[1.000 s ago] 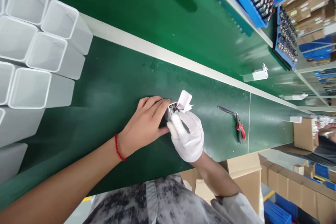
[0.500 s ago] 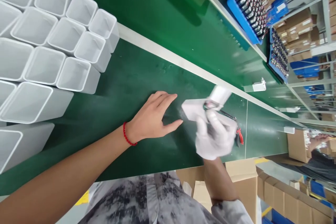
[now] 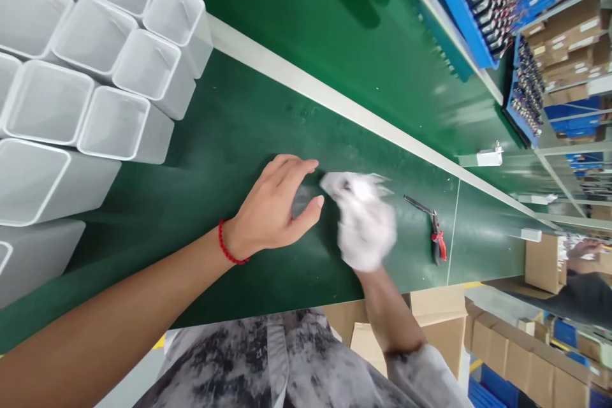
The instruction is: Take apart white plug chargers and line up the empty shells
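Observation:
My left hand (image 3: 275, 207), bare with a red bead bracelet at the wrist, hovers over the green bench, thumb and fingers apart and a grey patch I cannot identify between them. Just right of it is my right hand (image 3: 366, 229) in a white glove, strongly blurred. A white box-shaped piece (image 3: 332, 182) juts out from its fingers toward my left hand; its exact form is smeared, with a small dark spot near it. Farther right, pliers (image 3: 437, 236) with red and black handles lie on the bench, a dark, thin rod-like part toward my right hand.
Rows of white open-topped bins (image 3: 50, 102) stand at the left. A pale strip (image 3: 335, 108) runs along the green bench (image 3: 229, 140). Blue trays of small parts (image 3: 466, 9) sit at the upper right. Cardboard boxes (image 3: 437, 306) are below the bench edge. Another person's hand (image 3: 583, 248) shows far right.
My right hand has swung left and slightly up toward my left hand, carrying the white piece and uncovering the pliers. The left hand has shifted slightly. The whole view has turned a little.

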`<state>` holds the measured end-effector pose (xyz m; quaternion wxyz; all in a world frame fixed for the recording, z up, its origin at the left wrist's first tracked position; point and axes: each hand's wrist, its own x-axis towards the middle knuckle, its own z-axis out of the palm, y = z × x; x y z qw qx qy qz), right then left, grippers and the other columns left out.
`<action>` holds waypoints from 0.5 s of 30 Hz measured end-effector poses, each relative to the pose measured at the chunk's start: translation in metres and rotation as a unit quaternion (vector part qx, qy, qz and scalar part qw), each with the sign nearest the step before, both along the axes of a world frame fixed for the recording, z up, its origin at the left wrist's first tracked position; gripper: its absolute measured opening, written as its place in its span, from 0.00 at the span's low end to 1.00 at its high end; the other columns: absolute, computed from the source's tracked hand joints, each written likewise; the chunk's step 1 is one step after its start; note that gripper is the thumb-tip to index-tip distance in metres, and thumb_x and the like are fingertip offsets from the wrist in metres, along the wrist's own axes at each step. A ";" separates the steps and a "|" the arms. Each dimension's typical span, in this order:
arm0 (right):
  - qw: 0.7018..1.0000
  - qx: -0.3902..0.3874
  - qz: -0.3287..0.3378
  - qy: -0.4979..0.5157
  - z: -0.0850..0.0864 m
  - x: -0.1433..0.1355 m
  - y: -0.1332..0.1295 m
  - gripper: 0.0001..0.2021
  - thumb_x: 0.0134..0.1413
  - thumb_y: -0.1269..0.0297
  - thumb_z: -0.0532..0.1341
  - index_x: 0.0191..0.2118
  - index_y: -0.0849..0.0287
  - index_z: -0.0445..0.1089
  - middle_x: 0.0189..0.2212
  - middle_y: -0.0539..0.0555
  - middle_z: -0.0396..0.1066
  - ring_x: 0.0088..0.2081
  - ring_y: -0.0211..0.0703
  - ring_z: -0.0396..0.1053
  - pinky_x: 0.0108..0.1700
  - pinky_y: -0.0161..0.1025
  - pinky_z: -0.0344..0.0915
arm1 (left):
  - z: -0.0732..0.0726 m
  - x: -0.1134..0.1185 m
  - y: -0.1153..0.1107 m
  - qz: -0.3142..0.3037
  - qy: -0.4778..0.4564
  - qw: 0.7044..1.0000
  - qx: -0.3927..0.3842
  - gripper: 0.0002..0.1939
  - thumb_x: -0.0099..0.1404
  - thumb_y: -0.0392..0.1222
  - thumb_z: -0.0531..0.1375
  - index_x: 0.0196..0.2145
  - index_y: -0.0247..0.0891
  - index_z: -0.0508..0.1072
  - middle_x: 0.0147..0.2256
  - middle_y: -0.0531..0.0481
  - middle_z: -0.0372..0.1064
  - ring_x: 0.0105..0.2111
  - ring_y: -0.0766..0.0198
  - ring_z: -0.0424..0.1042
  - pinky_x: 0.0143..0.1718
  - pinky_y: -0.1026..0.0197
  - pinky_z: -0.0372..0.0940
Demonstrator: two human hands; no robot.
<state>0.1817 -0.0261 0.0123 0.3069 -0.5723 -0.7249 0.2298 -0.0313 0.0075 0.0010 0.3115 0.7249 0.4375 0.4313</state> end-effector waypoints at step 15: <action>0.974 -0.063 -0.120 0.179 0.022 0.000 0.027 0.14 0.55 0.55 0.66 0.46 0.54 0.76 0.48 0.56 0.74 0.49 0.49 0.73 0.54 0.49 0.71 | 0.000 0.003 0.001 -0.017 0.103 0.995 0.006 0.27 0.64 0.47 0.58 0.58 0.37 0.59 0.50 0.38 0.70 0.53 0.46 0.67 0.53 0.44 0.63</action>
